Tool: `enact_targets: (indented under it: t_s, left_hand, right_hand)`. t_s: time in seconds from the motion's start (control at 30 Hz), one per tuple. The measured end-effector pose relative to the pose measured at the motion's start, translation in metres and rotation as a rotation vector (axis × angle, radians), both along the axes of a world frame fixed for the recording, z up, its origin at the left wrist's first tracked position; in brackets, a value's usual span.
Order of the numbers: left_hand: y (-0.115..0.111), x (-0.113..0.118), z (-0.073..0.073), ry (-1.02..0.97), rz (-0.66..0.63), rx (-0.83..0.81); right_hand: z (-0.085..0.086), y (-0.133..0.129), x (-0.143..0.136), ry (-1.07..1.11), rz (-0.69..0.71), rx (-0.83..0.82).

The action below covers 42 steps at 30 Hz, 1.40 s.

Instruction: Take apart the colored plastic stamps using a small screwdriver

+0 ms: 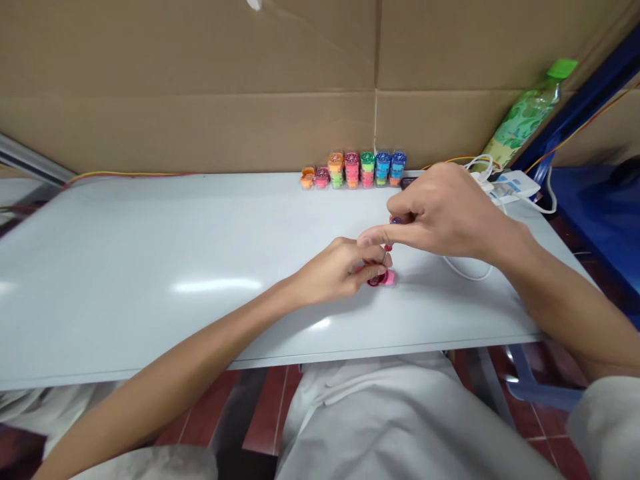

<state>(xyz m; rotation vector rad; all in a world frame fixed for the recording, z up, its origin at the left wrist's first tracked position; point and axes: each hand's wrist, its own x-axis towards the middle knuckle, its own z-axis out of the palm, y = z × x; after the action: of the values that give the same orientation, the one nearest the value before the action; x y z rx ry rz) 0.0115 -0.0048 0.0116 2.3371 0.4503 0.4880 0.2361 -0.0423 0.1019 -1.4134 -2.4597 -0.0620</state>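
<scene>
Close to the front of the white table, my left hand (345, 268) is closed around a small pink and dark red plastic piece (389, 278). Most of that piece is covered by my fingers. Above it, my right hand (434, 217) has its fingers curled round the handle of a small screwdriver (388, 249), thumb stretched out to the left. The thin metal shaft points down at the piece between my left fingertips. Whether the tip touches a screw cannot be made out.
Along the back edge stand several stacks of coloured plastic pieces (352, 170), with two low orange and pink pieces (315, 178) to their left. At the right are a power strip (515, 187) with white cables and a leaning green-capped bottle (523, 123). Cardboard (200, 87) walls the back.
</scene>
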Motion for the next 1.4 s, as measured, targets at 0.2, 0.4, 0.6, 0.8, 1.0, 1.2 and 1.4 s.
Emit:
enact_targets:
  t_s: [0.2, 0.4, 0.6, 0.8, 1.0, 1.2, 1.4]
  left_hand:
    - [-0.001, 0.001, 0.002, 0.023, -0.054, -0.071]
    - [0.002, 0.000, 0.000, 0.023, -0.066, -0.081]
    - [0.003, 0.001, -0.002, 0.046, -0.067, -0.093]
    - [0.004, 0.001, 0.000, 0.074, -0.087, -0.083]
    - [0.003, 0.002, 0.003, 0.065, -0.089, -0.071]
    - [0.001, 0.002, 0.005, 0.069, -0.064, -0.097]
    - [0.003, 0.001, 0.002, 0.054, -0.077, -0.115]
  right_hand:
    - [-0.003, 0.000, -0.003, -0.006, 0.002, -0.021]
    - [-0.005, 0.001, -0.004, -0.012, -0.005, -0.021]
    - [-0.007, 0.001, -0.006, -0.002, 0.013, -0.008]
    - [-0.007, 0.001, -0.006, -0.006, 0.004, -0.021]
    - [-0.002, 0.000, -0.004, 0.011, 0.094, -0.082]
    - [0.006, -0.003, 0.004, 0.036, 0.362, -0.142]
    - [0.010, -0.008, 0.006, 0.046, 0.435, -0.173]
